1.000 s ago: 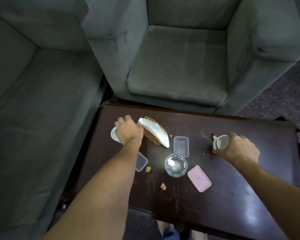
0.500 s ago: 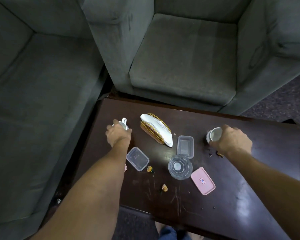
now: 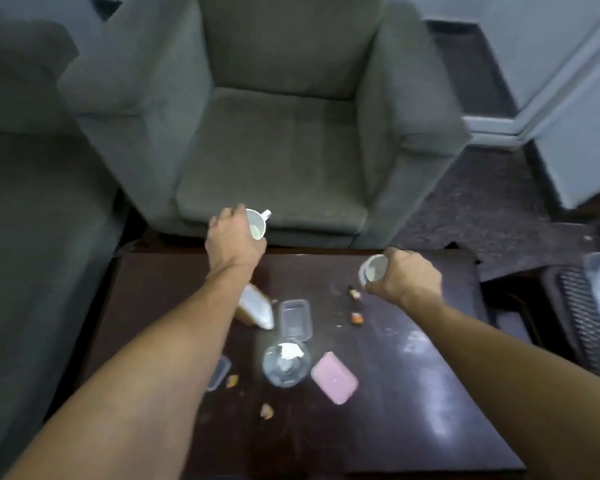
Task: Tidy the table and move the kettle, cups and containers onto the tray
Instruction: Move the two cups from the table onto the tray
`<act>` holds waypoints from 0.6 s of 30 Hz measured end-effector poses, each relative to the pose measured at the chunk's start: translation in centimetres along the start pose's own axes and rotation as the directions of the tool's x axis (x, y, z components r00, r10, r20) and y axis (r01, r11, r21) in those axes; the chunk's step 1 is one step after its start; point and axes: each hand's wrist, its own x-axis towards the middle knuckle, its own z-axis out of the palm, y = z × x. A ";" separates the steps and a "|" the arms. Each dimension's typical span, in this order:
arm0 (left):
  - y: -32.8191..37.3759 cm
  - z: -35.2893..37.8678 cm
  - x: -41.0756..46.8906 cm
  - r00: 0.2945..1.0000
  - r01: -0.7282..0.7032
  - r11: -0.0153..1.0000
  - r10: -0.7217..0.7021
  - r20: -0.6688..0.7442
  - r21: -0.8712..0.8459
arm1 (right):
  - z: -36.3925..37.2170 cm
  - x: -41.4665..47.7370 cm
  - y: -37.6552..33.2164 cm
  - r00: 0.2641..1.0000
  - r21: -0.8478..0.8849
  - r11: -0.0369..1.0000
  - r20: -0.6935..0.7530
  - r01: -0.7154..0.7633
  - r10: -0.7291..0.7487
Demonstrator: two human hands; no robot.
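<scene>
Cups (image 3: pixel 257 227) gripped, L hand (image 3: pixel 234 240) at table (image 3: pixel 413 393) edge, R hand (image 3: pixel 406 277) inside

table (image 3: pixel 413 393): dark glossy wood | armchair (image 3: pixel 274 161): matt grey cloth | containers (image 3: pixel 294 318): clear plastic | cups (image 3: pixel 257 225): glossy white

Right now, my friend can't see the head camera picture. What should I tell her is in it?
Two bare hands each hold a white cup: the left hand grips the handled cup, the right hand the other cup. Below them a dark table carries clear containers, a pink lid and crumbs; a grey armchair stands behind.
</scene>
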 end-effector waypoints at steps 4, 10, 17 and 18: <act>9.6 -1.1 0.1 0.965 -0.262 0.963 0.260 -0.040 -0.059 | -4.9 -0.1 4.5 0.992 0.016 1.000 -0.127 -0.020 0.022; 22.7 -0.2 -4.9 0.872 -0.484 0.869 0.489 0.025 -0.109 | -12.1 0.4 15.0 0.982 -0.029 0.995 -0.163 -0.096 0.091; 36.2 4.1 -14.4 0.694 -0.668 0.701 0.708 0.132 -0.248 | -19.7 2.2 31.0 0.969 -0.122 0.968 -0.147 -0.219 0.201; 38.1 4.6 -15.7 0.668 -0.687 0.677 0.731 0.137 -0.264 | -20.7 2.4 33.2 0.967 -0.138 0.961 -0.128 -0.238 0.221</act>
